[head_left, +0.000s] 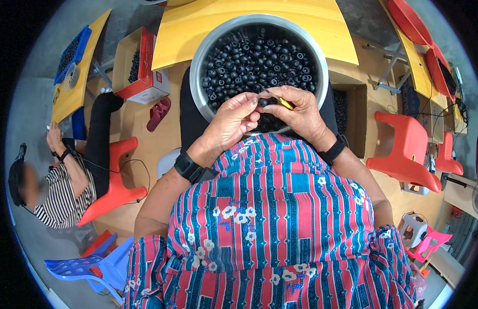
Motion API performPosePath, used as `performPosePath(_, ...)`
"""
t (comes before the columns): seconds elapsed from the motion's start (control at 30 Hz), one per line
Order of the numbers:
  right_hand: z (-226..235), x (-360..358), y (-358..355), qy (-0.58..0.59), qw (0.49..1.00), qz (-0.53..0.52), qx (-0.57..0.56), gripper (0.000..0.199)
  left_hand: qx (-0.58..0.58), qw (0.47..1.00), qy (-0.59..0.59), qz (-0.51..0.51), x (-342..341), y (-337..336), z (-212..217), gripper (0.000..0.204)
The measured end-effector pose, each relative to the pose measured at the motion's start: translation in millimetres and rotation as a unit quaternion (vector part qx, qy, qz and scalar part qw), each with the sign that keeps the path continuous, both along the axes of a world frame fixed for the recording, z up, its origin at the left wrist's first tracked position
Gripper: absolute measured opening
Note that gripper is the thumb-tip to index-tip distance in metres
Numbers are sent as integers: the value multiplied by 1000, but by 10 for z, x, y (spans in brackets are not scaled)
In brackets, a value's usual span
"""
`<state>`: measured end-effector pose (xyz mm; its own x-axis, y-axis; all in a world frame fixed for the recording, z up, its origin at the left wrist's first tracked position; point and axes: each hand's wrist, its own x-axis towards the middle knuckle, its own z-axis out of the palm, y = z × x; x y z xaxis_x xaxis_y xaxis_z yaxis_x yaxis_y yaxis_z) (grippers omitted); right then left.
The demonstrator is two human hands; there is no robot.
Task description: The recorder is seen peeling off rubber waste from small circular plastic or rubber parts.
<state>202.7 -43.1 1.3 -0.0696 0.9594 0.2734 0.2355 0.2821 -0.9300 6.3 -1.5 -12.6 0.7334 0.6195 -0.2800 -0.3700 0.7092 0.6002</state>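
Note:
In my lap rests a wide metal basin (198, 82), heaped with small black round parts (249, 62), many showing a hole in the end. Over its near rim my two hands meet. My left hand (232, 116) is closed, thumb and fingertips pinching a single black round part (263, 102). My right hand (303, 110) grips a small yellow-handled knife (286, 103), its thin dark blade pointing left, close above that part. The right fingertips also seem to touch the part. Whether the blade touches it I cannot tell.
A yellow table (172, 36) stands beyond the basin. Open cartons (159, 85) of black parts flank me. At the left, another person (69, 185) sits on a red stool by a yellow table with a blue tray (86, 36). Red stools (404, 149) stand at the right.

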Motion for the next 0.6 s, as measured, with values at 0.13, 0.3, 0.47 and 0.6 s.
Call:
performPosePath(0.13,67,-10,-13,-10,1000,11,-5,30,-11,1000,-13,-15,0,-20,61,22)
performPosePath(0.3,139,-16,-23,-56,998,10,-39,27,-17,999,-10,-45,1,-25,7,26)
performPosePath(0.47,147,-37,-25,-51,997,10,-48,27,-16,998,-9,-63,-8,-43,-35,28)
performPosePath(0.6,126,-35,-19,-58,997,8,-43,25,-5,998,-1,-62,30,-66,19,28)
